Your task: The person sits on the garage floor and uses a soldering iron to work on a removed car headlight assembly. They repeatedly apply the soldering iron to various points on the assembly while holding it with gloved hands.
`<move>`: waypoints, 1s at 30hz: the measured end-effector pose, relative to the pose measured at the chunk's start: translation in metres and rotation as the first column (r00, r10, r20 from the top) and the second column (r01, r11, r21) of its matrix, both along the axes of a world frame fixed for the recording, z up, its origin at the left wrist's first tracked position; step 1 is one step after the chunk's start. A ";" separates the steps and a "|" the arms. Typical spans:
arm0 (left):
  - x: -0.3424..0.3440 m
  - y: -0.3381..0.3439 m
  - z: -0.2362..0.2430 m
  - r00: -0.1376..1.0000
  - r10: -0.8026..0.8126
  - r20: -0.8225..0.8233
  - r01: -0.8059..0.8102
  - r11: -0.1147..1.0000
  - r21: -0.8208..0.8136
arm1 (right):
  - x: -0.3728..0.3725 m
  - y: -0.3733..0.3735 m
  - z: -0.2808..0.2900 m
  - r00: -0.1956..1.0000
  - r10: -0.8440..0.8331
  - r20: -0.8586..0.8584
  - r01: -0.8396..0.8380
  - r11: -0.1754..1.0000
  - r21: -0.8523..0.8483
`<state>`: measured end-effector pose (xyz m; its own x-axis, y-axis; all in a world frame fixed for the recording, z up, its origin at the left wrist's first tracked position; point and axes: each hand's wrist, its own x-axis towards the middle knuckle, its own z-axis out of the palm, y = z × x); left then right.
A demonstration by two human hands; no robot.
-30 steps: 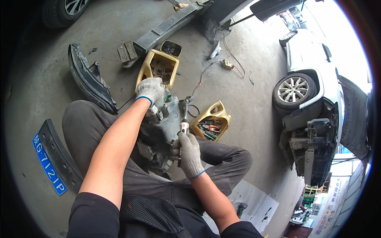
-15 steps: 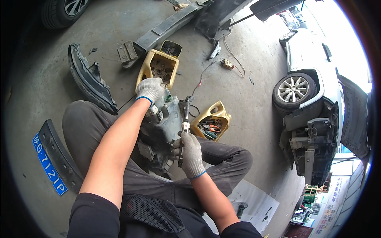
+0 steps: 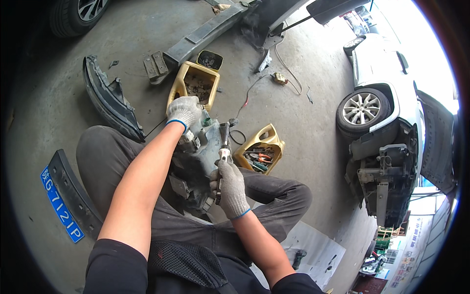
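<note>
A grey, dirty car headlamp housing (image 3: 198, 157) rests across my lap between my bent legs. My left hand (image 3: 184, 110), in a pale knit glove, is closed on the upper left edge of this housing; the fingertips are mostly hidden. My right hand (image 3: 227, 188), also gloved, is wrapped round the handle of a long tool (image 3: 224, 149) with a metal shaft and a white section, its head at the housing's upper right. A dark cord runs beyond the tool's head. A yellow cut jug (image 3: 196, 68) of small parts lies just past my left hand; another (image 3: 274, 149) holds pliers and tools.
A lamp piece (image 3: 110, 100) and a dark bumper strip with a blue plate (image 3: 76, 193) lie at left. A grey lift arm (image 3: 196, 39) crosses behind. A white car with its front opened (image 3: 372, 68) stands right, a sheet (image 3: 313, 250) lies lower right, and a cable crosses the floor.
My right hand and the tool have shifted slightly left compared with half a second ago. My left hand stays on the housing.
</note>
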<state>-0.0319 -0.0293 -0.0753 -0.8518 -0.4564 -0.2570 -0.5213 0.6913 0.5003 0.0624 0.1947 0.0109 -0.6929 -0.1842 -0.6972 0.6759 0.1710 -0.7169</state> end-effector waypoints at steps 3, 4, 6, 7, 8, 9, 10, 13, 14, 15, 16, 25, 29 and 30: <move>0.000 -0.001 -0.003 1.000 0.004 -0.002 -0.004 1.000 -0.001 | 0.000 0.000 0.002 1.000 0.006 0.015 -0.006 1.000 -0.014; -0.001 -0.001 -0.005 1.000 0.006 -0.006 -0.006 1.000 -0.001 | 0.000 0.000 0.002 1.000 0.007 0.019 -0.007 1.000 -0.024; -0.001 -0.001 -0.007 1.000 0.005 -0.013 -0.005 1.000 -0.002 | 0.002 0.000 0.004 1.000 0.000 0.009 0.000 1.000 -0.026; -0.001 -0.001 -0.006 1.000 0.003 -0.015 -0.003 1.000 -0.003 | 0.002 0.000 0.004 1.000 -0.004 0.004 0.004 1.000 -0.026; -0.001 -0.001 -0.006 1.000 0.001 -0.017 -0.001 1.000 -0.005 | 0.003 0.001 0.004 1.000 -0.010 0.009 0.010 1.000 -0.029; -0.001 -0.001 -0.006 1.000 0.006 -0.016 -0.006 1.000 -0.005 | 0.002 0.001 0.003 1.000 -0.017 0.013 0.017 0.999 -0.031; -0.001 -0.001 -0.006 1.000 0.011 -0.015 -0.011 1.000 -0.005 | 0.002 0.001 0.003 1.000 -0.023 0.018 0.024 0.999 -0.034; -0.001 -0.001 -0.010 0.999 0.017 -0.032 -0.017 1.000 -0.019 | 0.004 0.001 0.008 1.000 0.002 -0.014 -0.002 1.000 -0.012; 0.000 -0.002 -0.012 0.999 0.017 -0.040 -0.018 0.999 -0.027 | 0.005 0.003 0.006 1.000 0.020 -0.015 -0.020 1.000 -0.010; 0.000 -0.001 -0.011 0.999 0.012 -0.040 -0.013 1.000 -0.026 | 0.005 0.008 0.003 0.999 0.034 -0.018 -0.034 0.999 -0.006; 0.000 -0.001 -0.011 0.999 0.007 -0.040 -0.008 1.000 -0.025 | 0.005 0.012 0.001 0.999 0.048 -0.021 -0.048 0.999 -0.001; 0.001 -0.003 -0.016 0.997 0.011 -0.076 -0.014 0.999 -0.045 | -0.054 0.092 0.023 0.559 0.780 -0.281 -0.395 0.549 0.737; -0.002 -0.002 -0.017 0.997 0.016 -0.078 -0.020 0.998 -0.052 | -0.085 0.119 0.029 0.411 0.876 -0.252 -0.392 0.420 0.819; -0.003 -0.003 -0.018 0.997 0.009 -0.079 -0.014 0.998 -0.059 | -0.089 0.122 0.030 0.388 0.887 -0.252 -0.394 0.406 0.824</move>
<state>-0.0345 -0.0321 -0.0938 -0.8630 -0.4787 -0.1616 -0.4901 0.7151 0.4984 -0.0267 0.3162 0.0408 -0.7773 -0.5350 -0.3310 -0.4022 0.8272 -0.3924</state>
